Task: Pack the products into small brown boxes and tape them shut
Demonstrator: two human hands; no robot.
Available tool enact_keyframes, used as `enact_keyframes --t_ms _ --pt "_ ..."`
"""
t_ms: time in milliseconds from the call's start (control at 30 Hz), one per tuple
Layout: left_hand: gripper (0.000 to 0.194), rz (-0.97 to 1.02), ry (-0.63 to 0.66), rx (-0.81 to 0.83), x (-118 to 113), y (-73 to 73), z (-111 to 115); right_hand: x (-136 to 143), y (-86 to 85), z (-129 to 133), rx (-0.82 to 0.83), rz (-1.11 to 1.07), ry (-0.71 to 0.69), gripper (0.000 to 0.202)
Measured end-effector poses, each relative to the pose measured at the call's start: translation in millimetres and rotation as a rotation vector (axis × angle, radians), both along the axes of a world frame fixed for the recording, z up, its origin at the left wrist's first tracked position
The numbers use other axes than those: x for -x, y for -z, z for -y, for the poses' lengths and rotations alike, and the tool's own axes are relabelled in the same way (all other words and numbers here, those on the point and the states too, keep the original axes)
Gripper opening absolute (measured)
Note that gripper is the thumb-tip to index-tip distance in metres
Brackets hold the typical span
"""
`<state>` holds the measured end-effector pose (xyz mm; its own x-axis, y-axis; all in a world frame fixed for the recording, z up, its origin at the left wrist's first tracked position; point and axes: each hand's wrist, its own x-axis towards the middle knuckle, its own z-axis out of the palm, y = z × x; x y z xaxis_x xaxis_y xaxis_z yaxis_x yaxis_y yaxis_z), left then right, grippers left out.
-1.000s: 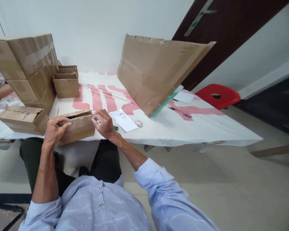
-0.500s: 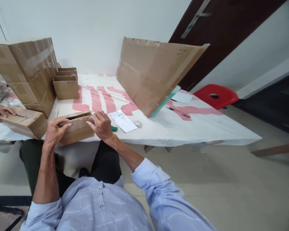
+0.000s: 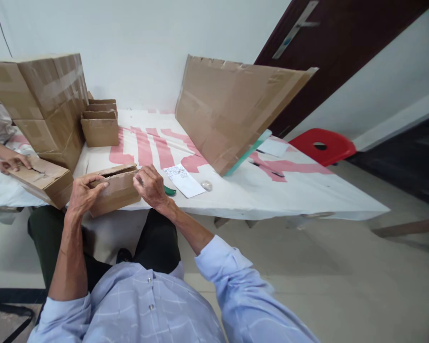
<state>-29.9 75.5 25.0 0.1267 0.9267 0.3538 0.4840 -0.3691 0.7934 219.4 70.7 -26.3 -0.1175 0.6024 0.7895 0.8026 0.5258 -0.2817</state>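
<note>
A small brown cardboard box (image 3: 116,190) stands at the table's front edge before me, a narrow gap showing along its top. My left hand (image 3: 83,193) grips its left end, thumb over the upper front edge. At the right top corner, my right hand (image 3: 150,188) has its fingers curled and pinched against the cardboard; its fingertips are partly hidden. Just right of that hand lies a green object (image 3: 170,190), partly covered. Beside it are a printed white sheet (image 3: 188,183) and a small round clear item (image 3: 207,186), perhaps a tape roll.
On the left, another person's hand (image 3: 14,163) rests on a second carton (image 3: 53,183). Large taped cartons (image 3: 52,90) and small open boxes (image 3: 100,131) stand behind. A big cardboard panel (image 3: 232,109) leans over the table (image 3: 307,190). A red stool (image 3: 321,145) is at right.
My right thumb has drawn in from the box's front edge, and the fingers look more closed. The other person's hand has shifted slightly along the second carton. My left hand keeps its hold.
</note>
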Motion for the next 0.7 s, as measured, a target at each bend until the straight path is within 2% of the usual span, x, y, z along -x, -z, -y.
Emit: enact_keyframes --t_ms 300,467,533,600,700 --pt "0.030 0.024 -0.009 0.005 1.5 1.1 -0.1 -12.4 -3.6 9.7 0.076 -0.303 -0.227 0.022" --pt "0.032 0.012 -0.023 0.048 1.4 2.0 -1.1 -18.4 -6.1 15.6 0.241 -0.559 -0.302 0.020" --pt "0.032 0.024 -0.024 0.039 2.1 2.6 -1.4 -23.9 -10.0 17.3 0.308 -0.663 -0.291 0.021" --pt "0.033 0.035 -0.014 0.031 2.9 3.5 -2.5 -28.7 -15.2 20.0 0.288 -0.661 -0.235 0.021" --pt "0.034 0.037 0.007 0.036 2.8 5.7 -6.2 -27.5 -20.0 24.1 0.161 -0.420 -0.104 0.021"
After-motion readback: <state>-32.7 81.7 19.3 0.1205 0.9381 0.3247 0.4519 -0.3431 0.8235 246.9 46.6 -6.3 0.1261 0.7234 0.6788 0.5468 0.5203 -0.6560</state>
